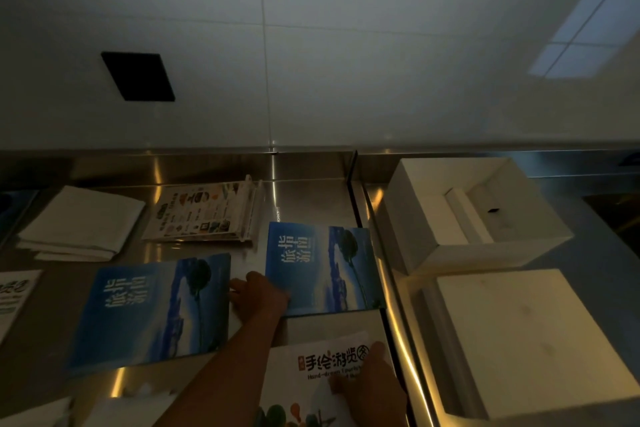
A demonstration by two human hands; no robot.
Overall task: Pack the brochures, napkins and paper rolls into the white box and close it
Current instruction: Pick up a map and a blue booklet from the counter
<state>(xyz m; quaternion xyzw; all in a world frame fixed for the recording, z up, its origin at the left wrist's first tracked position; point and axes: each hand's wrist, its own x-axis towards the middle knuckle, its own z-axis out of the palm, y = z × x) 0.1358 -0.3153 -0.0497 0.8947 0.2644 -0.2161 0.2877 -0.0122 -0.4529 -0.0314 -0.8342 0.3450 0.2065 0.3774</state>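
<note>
Two blue brochures lie on the steel counter, one at the left (152,305) and one at the right (322,267). My left hand (258,295) sits in the gap between them, its thumb at the right brochure's left edge and its fingers bent down by the left one's edge. What it holds is unclear. My right hand (372,381) grips a white brochure with red and black lettering (311,374) near the front edge. The open white box (415,218) stands at the back right, its lid (502,340) in front of it. Folded white napkins (79,222) lie at the back left.
A stack of printed leaflets in a clear holder (204,211) lies behind the blue brochures. Another leaflet (14,291) shows at the left edge, and white paper (38,416) at the bottom left. A raised steel seam (381,270) divides the counter before the box. A tiled wall stands behind.
</note>
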